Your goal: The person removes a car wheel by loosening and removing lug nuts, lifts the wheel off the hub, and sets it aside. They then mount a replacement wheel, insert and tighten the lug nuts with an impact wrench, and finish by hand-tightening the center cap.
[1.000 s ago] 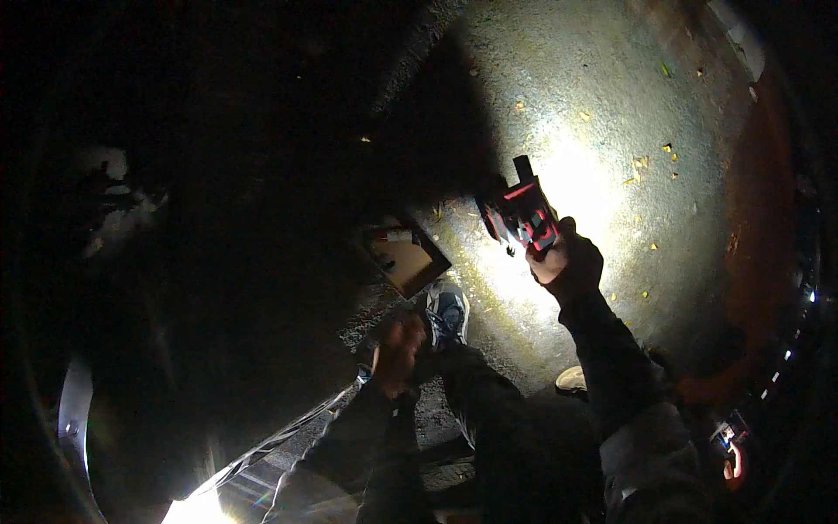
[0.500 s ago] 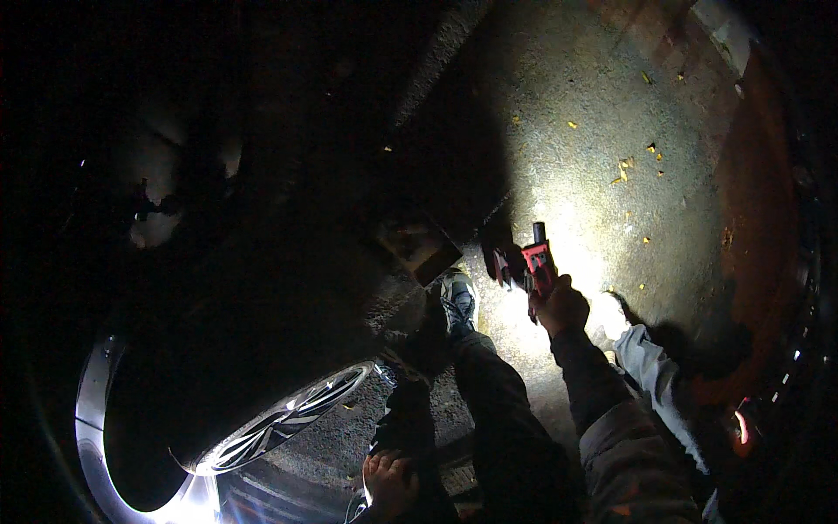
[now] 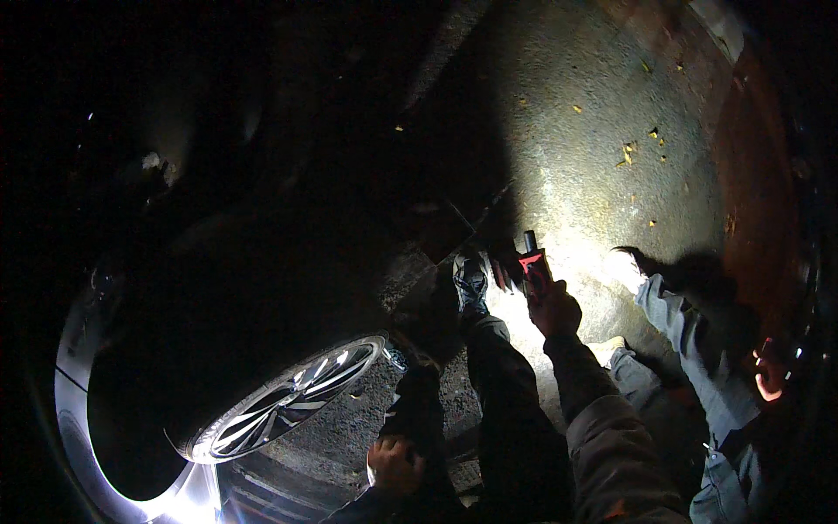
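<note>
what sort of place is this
Likely an outdoor parking spot or roadside at night: a spoked wheel beside a curved, fender-like panel, and yellow leaves scattered on rough pavement.

No text, label, number or sign is legible. Red-and-black device (image 3: pixel 535 271): partly shadowed and small in view; any marking on the housing cannot be read. Wheel (image 3: pixel 292 403): no readable characters on rim or spokes. Dark shoe (image 3: pixel 471 284): no readable lettering.
</note>
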Tool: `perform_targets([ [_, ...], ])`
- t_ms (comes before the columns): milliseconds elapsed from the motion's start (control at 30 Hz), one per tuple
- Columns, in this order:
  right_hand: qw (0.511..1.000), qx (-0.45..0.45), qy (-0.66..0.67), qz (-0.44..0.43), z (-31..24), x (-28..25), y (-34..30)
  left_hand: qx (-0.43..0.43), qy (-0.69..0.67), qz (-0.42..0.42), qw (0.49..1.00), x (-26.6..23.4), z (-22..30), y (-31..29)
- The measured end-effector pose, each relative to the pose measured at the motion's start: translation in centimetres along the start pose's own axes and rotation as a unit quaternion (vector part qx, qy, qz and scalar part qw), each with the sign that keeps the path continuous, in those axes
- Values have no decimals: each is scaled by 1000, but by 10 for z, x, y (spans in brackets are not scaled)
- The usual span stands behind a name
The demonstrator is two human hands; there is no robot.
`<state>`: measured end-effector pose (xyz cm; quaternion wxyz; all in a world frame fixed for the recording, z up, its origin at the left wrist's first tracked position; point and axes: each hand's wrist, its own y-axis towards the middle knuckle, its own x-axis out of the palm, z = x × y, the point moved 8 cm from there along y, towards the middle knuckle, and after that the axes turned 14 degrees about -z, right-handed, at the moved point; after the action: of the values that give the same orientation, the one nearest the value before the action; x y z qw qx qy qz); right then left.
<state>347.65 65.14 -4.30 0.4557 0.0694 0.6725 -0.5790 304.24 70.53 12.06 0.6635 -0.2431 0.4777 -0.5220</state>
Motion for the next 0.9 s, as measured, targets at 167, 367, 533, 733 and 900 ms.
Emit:
perform_targets([
  [167,999,18,-2,-30,20,11,-23,6,-9,18,1000,3,-4,-4],
  [367,999,-38,-8,8,37,23,-64,15,15,-4,1000,13,-10,-5],
  [533,999,-17,29,-35,59,56,-92,15,7,-2,1000,12,-12,-5],
  [733,997,1,23,-77,80,120,-108,15,31,-36,999,11,-14,-5],
  [900,994,13,96,-56,91,127,-112,55,45,-16,997,7,-13,0],
])
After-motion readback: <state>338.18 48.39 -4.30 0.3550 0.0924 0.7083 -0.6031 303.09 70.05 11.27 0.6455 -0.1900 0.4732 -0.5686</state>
